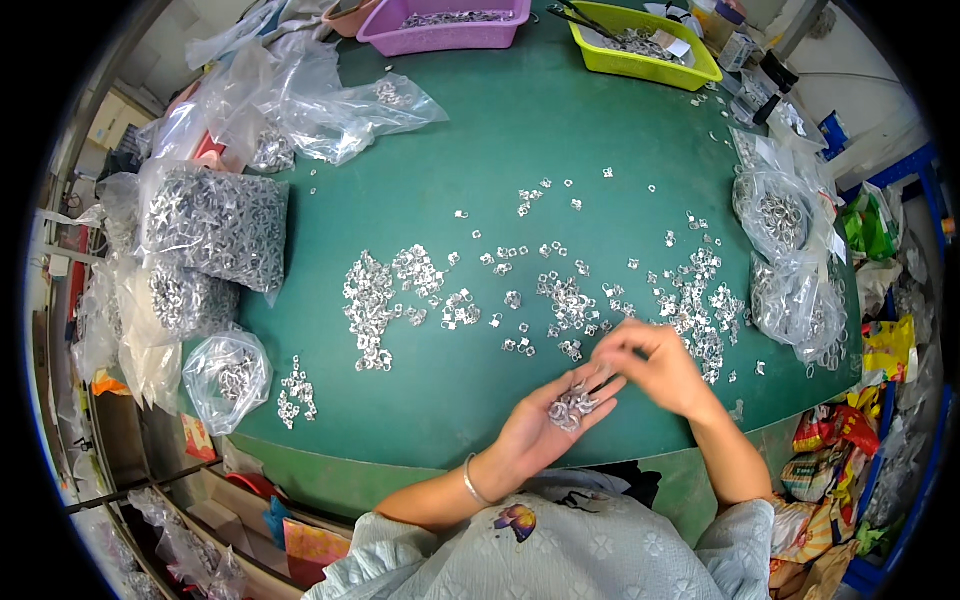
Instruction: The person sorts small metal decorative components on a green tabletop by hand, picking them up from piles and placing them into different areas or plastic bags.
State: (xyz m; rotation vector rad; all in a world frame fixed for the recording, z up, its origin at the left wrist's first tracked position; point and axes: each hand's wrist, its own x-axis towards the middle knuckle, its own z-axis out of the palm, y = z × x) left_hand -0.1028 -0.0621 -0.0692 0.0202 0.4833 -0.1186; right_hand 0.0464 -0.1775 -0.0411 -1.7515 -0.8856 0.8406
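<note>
My left hand (545, 420) lies palm up near the table's front edge, with a small heap of shiny silver metal pieces (572, 408) in the cupped palm. Just above its fingertips, my right hand (648, 365) is bent with thumb and fingers drawn together; motion blurs them, and whatever they pinch is too small to make out. Beyond my hands, small silver metal parts lie loose on the green tabletop (450, 395): a pile (368, 305) to the left, a middle pile (568, 300), and a scattered pile (705, 315) beside my right hand.
Clear bags stuffed with metal parts (215, 225) crowd the left side. An opened bag (228, 380) sits near the front left. More bags (790, 220) line the right edge. A purple basket (445, 38) and a yellow-green basket (650, 70) stand at the back.
</note>
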